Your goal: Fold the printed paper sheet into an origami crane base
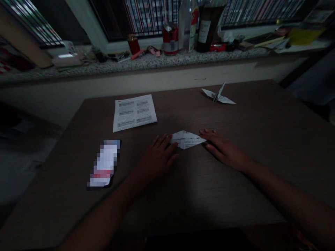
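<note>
A folded sheet of printed paper (185, 140), shaped like a long diamond, lies flat on the table between my hands. My left hand (158, 155) rests on its left end with the fingers stretched out, palm down. At the right tip, my right hand (226, 148) lies with its fingers extended, touching or very close to the paper. Neither hand is closed around anything. Farther back on the right stands a folded paper crane (217, 97), its wings spread and made from similar printed paper.
A printed sheet (134, 113) lies at the back left of the brown table (251, 122). A phone (104, 164) with a blurred screen is left of my left arm. Behind, the stone windowsill (110, 69) holds a red can (170, 39), bottles (205, 29) and small clutter.
</note>
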A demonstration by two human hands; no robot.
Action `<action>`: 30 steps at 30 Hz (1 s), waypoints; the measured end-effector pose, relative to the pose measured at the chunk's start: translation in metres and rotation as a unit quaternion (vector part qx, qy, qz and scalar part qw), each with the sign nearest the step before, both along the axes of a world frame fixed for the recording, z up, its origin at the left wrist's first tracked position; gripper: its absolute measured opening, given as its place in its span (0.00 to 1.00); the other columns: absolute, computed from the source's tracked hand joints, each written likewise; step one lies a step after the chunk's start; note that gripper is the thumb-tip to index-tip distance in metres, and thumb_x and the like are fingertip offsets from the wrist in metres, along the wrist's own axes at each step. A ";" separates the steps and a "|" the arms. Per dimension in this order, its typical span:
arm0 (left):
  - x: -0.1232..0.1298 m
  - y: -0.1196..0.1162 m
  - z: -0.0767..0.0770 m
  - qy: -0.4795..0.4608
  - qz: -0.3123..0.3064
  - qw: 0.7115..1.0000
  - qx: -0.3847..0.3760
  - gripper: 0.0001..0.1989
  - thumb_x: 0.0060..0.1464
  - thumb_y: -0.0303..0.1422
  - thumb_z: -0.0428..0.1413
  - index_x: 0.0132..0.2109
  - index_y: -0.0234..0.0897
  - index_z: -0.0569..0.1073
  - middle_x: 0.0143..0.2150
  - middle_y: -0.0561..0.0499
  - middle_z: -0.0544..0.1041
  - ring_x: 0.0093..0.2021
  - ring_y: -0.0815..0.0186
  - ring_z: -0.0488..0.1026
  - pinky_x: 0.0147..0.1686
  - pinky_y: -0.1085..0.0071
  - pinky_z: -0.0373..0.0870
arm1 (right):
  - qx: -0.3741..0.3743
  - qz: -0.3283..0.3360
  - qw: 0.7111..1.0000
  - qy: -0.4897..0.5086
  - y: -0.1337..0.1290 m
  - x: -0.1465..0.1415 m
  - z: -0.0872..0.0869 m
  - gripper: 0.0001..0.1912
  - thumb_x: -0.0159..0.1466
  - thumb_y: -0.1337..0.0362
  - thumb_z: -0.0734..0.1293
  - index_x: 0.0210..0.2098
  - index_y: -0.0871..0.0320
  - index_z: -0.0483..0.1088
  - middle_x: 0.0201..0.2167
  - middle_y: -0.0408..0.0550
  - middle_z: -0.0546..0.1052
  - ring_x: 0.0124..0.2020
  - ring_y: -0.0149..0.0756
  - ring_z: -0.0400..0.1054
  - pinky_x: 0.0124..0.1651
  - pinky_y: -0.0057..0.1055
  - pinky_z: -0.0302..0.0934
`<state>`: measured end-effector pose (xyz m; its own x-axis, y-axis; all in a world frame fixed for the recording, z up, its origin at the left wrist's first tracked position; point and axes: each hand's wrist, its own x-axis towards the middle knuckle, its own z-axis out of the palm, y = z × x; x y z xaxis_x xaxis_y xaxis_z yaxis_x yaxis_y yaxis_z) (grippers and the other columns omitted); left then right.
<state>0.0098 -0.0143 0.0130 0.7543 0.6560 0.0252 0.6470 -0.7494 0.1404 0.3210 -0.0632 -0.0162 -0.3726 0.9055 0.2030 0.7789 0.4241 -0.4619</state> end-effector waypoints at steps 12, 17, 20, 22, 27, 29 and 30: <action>0.013 -0.004 -0.006 -0.032 -0.024 0.999 -0.016 0.29 0.72 0.47 0.48 0.75 0.48 0.56 0.75 0.43 0.58 0.74 0.45 0.56 0.68 0.45 0.60 | 0.030 0.052 0.997 -0.053 -0.004 -0.004 0.005 0.23 0.75 0.58 0.60 0.68 0.52 0.64 0.70 0.56 0.66 0.72 0.48 0.57 0.73 0.62 0.45; 0.013 -0.004 -0.007 -0.020 -0.027 0.999 -0.012 0.28 0.72 0.48 0.45 0.74 0.48 0.59 0.76 0.45 0.57 0.74 0.45 0.53 0.70 0.45 0.57 | 0.042 0.069 0.993 -0.087 -0.004 -0.006 0.004 0.24 0.75 0.59 0.60 0.69 0.51 0.63 0.71 0.56 0.65 0.72 0.48 0.56 0.73 0.62 0.45; 0.013 -0.004 -0.009 -0.026 -0.027 0.999 -0.011 0.27 0.73 0.47 0.45 0.74 0.49 0.58 0.76 0.46 0.56 0.74 0.46 0.53 0.69 0.45 0.57 | 0.051 0.069 0.991 -0.098 -0.005 -0.007 0.001 0.25 0.74 0.58 0.61 0.69 0.50 0.63 0.71 0.55 0.64 0.72 0.50 0.57 0.72 0.64 0.45; 0.012 -0.003 -0.010 -0.031 -0.029 0.999 -0.009 0.27 0.73 0.47 0.45 0.74 0.49 0.59 0.76 0.47 0.56 0.74 0.46 0.53 0.70 0.45 0.56 | 0.055 0.069 0.991 -0.099 -0.005 -0.008 0.000 0.25 0.74 0.58 0.62 0.70 0.49 0.63 0.71 0.55 0.64 0.72 0.51 0.57 0.72 0.64 0.45; 0.012 -0.002 -0.012 -0.030 -0.034 0.999 -0.003 0.27 0.72 0.47 0.46 0.73 0.47 0.60 0.76 0.47 0.58 0.75 0.46 0.52 0.71 0.45 0.55 | 0.054 0.070 0.992 -0.094 -0.005 -0.010 0.002 0.26 0.74 0.58 0.62 0.70 0.49 0.62 0.71 0.54 0.64 0.72 0.51 0.56 0.72 0.64 0.45; 0.012 -0.001 -0.012 -0.030 -0.036 0.999 -0.001 0.28 0.72 0.47 0.46 0.73 0.46 0.60 0.76 0.47 0.58 0.75 0.47 0.52 0.71 0.46 0.55 | 0.053 0.077 0.991 -0.091 -0.005 -0.010 0.003 0.26 0.74 0.58 0.61 0.71 0.49 0.61 0.71 0.53 0.65 0.73 0.50 0.55 0.72 0.64 0.46; 0.012 -0.001 -0.013 -0.030 -0.037 0.999 -0.001 0.28 0.72 0.47 0.46 0.73 0.46 0.59 0.76 0.47 0.57 0.75 0.47 0.52 0.71 0.46 0.55 | 0.053 0.081 0.991 -0.089 -0.004 -0.010 0.004 0.26 0.74 0.58 0.61 0.71 0.49 0.60 0.71 0.53 0.65 0.73 0.50 0.55 0.72 0.63 0.46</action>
